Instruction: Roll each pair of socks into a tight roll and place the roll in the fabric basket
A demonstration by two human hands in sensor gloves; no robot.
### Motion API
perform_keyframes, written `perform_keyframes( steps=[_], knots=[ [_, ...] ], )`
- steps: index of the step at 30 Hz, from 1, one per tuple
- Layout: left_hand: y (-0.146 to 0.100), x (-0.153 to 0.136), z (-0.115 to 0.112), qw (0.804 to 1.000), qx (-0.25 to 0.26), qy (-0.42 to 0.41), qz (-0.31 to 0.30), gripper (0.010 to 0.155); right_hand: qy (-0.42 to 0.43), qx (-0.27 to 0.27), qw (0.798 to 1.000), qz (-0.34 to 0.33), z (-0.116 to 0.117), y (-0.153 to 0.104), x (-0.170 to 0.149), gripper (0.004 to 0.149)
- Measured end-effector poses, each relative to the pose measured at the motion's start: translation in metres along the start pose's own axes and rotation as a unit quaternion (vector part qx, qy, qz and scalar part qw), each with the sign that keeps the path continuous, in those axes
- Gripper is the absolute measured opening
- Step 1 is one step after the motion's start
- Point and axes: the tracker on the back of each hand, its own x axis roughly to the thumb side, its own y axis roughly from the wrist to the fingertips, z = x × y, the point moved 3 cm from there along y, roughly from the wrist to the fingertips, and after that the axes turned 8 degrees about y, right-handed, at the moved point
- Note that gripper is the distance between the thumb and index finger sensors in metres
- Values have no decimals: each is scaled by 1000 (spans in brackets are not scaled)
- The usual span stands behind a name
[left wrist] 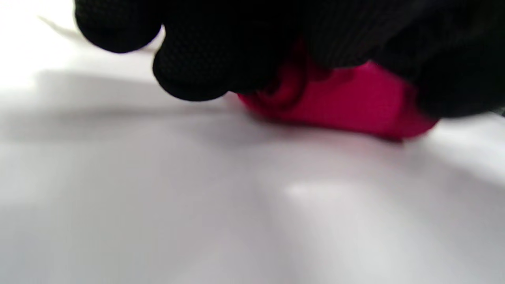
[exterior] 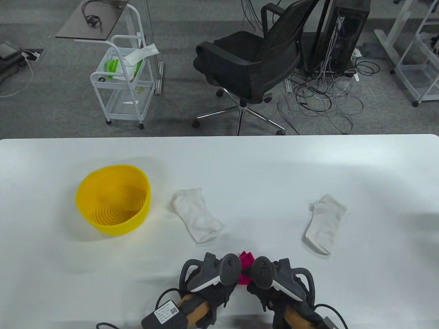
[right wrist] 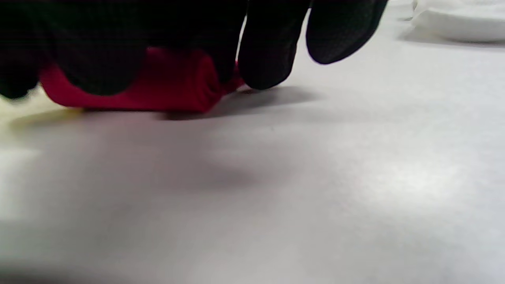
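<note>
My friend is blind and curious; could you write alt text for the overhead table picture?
Two gloved hands, left hand and right hand, work a pink sock roll at the near edge of a white table. Two white socks lie flat beyond; an empty yellow basket stands left.

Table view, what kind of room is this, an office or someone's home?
Most likely an office or lab. Beyond the white table stand a black swivel chair on grey carpet, a computer tower with a tangle of cables, and a white wheeled cart.
</note>
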Motion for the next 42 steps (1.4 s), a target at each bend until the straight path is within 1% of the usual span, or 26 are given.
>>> perform_keyframes(
  steps=[2,5,10,14,17,19,20,23,26,29,32,34,36,37,39,42],
  knots=[
    [-3,-5,14,999,29,-27,12,51,-4,-14,1000,2,0,0,2,56],
    [-6,-11,19,998,35,-57,9,48,-12,-23,1000,1,0,0,4,54],
    [-3,-10,2,999,-19,-30,-21,52,12,-25,1000,11,-2,2,0,48],
    [1,-8,-6,999,-33,-11,-27,57,38,-27,999,17,-2,4,-4,45],
    [2,-2,-16,998,-41,16,-33,61,39,-27,999,15,-3,3,-3,45],
    [2,3,-17,999,-19,29,-39,54,25,-33,999,9,-4,2,-1,44],
    [2,4,-17,999,-17,35,-38,52,22,-34,999,8,-5,1,0,44],
    [2,7,-17,998,-24,37,-36,47,26,-50,998,-10,-13,-3,1,44],
    [2,6,-17,998,-26,37,-32,46,59,-66,996,-34,-26,-10,-1,44],
    [3,5,-18,998,-39,25,-30,46,77,-75,993,-58,-33,-16,0,43],
    [5,3,-18,998,-45,17,-29,46,49,-57,995,-66,-29,-17,5,44],
    [6,0,-19,998,-50,4,-28,46,27,-8,998,-52,-19,-12,4,47],
    [4,-4,-18,998,-53,-24,-6,47,25,26,999,-35,-12,-8,1,52],
    [2,-7,-17,997,-52,-55,13,47,36,20,999,-31,-12,-7,-1,52],
    [-1,-11,-13,995,-39,-82,31,49,37,17,999,-23,-10,-5,-3,52],
    [-6,-14,-4,997,-5,-70,44,53,32,13,999,-8,-7,-1,-4,55]
  ],
)
